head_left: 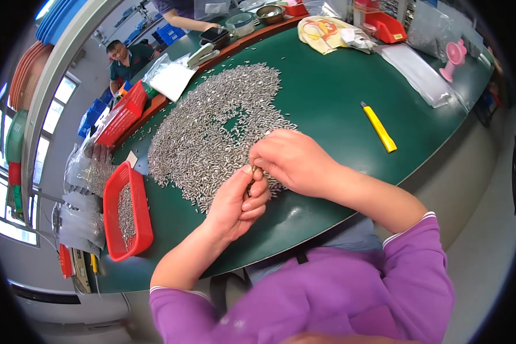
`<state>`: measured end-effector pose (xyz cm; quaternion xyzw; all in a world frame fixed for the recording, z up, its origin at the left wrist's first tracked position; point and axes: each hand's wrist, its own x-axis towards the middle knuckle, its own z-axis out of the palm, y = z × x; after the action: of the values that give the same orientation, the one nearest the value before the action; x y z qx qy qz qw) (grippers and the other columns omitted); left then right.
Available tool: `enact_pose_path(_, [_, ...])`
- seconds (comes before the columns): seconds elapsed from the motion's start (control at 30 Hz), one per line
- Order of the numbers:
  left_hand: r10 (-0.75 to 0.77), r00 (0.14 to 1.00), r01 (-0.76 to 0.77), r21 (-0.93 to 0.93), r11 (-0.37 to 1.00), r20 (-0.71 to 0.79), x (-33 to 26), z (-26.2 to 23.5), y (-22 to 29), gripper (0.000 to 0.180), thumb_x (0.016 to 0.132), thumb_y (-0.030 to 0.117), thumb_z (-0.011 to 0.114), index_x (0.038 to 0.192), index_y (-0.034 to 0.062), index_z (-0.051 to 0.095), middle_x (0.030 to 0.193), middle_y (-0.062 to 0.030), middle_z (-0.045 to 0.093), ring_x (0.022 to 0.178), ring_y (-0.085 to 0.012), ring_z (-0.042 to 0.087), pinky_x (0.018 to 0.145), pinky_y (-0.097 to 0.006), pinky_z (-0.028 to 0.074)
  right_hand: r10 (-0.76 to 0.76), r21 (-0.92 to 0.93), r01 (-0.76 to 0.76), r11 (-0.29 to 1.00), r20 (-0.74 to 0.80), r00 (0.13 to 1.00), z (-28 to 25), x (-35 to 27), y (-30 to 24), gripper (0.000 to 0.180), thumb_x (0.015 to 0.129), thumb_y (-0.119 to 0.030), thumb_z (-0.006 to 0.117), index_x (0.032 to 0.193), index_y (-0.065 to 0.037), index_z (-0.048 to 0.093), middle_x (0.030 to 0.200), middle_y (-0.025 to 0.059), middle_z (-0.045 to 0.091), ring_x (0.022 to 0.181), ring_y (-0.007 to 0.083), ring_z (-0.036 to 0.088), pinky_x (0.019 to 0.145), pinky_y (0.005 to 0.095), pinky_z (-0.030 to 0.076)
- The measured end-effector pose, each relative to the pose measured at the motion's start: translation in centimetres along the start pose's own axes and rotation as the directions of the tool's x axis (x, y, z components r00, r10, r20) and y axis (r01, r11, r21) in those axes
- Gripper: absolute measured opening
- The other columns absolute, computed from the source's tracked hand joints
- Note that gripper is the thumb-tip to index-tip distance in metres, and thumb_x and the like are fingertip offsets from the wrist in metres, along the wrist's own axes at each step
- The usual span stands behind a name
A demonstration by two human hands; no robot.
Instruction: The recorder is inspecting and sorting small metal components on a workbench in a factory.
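Note:
A wide heap of small silver metal pins (212, 126) lies spread on the green table (327, 97). My left hand (238, 200) is curled at the heap's near edge, gripping a small bunch of pins. My right hand (292, 160) is closed just above it, fingertips pinching pins at the left hand's top. Both hands touch each other over the pile's edge. Purple sleeves cover my forearms below.
A red basket (126, 212) holding more pins sits at the left. A yellow utility knife (378, 127) lies to the right. Clear bags (418, 71), a pink fan (454, 57), red bins and bowls stand at the far side, where other people work.

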<state>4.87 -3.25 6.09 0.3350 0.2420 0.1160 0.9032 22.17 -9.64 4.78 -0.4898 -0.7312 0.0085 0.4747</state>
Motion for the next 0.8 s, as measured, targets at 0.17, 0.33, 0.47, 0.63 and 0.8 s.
enact_pose_path(0.17, [-0.025,0.999,0.023,0.056,0.998,0.035,2.5,3.6,-3.9,0.021,0.102,0.028,0.040,0.093,0.0100,0.047,0.070,0.0010,0.043,0.047,-0.0046,0.029,0.038,-0.018,0.021,0.227,0.166,-0.213,0.963,-0.071,0.971,-3.9,-6.0,0.4,0.010,0.086,-0.013,0.064,0.094,-0.008,0.065,0.089,0.0033,0.067,0.084,0.0236,0.062,0.077,0.0340,0.049])
enact_pose_path(0.33, [0.053,0.999,-0.053,0.271,0.961,0.005,5.0,7.2,-7.6,0.023,0.102,0.028,0.041,0.093,0.0081,0.047,0.070,0.0014,0.043,0.048,-0.0044,0.030,0.041,-0.018,0.023,0.339,0.204,-0.303,0.931,-0.173,0.925,-6.7,-10.9,0.9,0.011,0.083,-0.012,0.066,0.093,-0.008,0.067,0.089,0.0023,0.068,0.084,0.0213,0.063,0.077,0.0331,0.049])
enact_pose_path(0.47, [0.070,0.997,-0.072,0.315,0.946,0.017,6.7,8.3,-10.0,0.020,0.101,0.025,0.045,0.094,0.0067,0.049,0.070,0.0008,0.047,0.048,-0.0044,0.030,0.041,-0.019,0.024,0.345,0.141,-0.319,0.937,-0.240,0.907,-7.8,-13.6,1.8,0.009,0.082,-0.012,0.067,0.091,-0.008,0.067,0.087,0.0025,0.068,0.081,0.0211,0.063,0.075,0.0329,0.049])
enact_pose_path(0.63, [0.067,0.998,-0.058,0.359,0.931,-0.013,7.7,8.2,-11.8,0.021,0.101,0.026,0.046,0.094,0.0067,0.051,0.070,0.0009,0.047,0.046,-0.0041,0.029,0.041,-0.019,0.023,0.367,0.188,-0.329,0.925,-0.231,0.901,-8.7,-15.3,2.3,0.009,0.082,-0.013,0.068,0.090,-0.008,0.067,0.084,0.0029,0.067,0.080,0.0215,0.062,0.073,0.0331,0.049])
enact_pose_path(0.8, [0.142,0.988,-0.105,0.439,0.892,-0.052,8.1,8.3,-12.2,0.017,0.100,0.023,0.048,0.095,0.0072,0.052,0.069,0.0014,0.047,0.045,-0.0033,0.029,0.040,-0.019,0.023,0.404,0.187,-0.367,0.911,-0.226,0.887,-8.3,-15.3,2.4,0.008,0.086,-0.013,0.063,0.090,-0.006,0.062,0.082,0.0064,0.063,0.080,0.0239,0.061,0.071,0.0350,0.048])
